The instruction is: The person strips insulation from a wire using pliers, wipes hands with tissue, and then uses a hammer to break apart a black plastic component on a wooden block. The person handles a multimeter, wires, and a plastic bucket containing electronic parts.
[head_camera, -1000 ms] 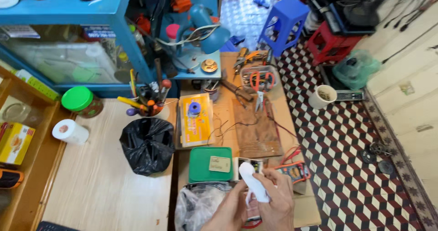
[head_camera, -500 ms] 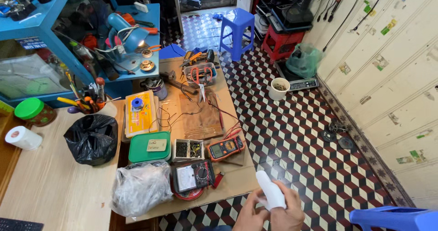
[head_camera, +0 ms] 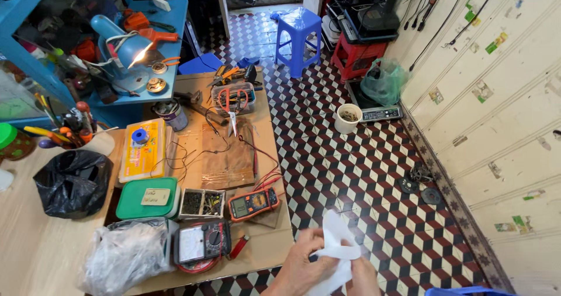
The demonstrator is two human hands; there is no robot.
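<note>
Both my hands meet at the bottom of the head view, over the patterned floor just right of the workbench. My left hand and my right hand together grip a crumpled white paper tissue, which sticks up between the fingers. Whatever else lies inside the tissue is hidden. Nearest on the bench are an orange digital multimeter and an analog meter.
The wooden workbench carries a green-lidded box, a small parts tray, a black bag, a clear plastic bag and a yellow box. A blue stool, red stool and white cup stand on the floor.
My view has swung right and away from the bench. My hands left the bench edge, now over the floor; the white thing, held as a roll before, looks crumpled.
</note>
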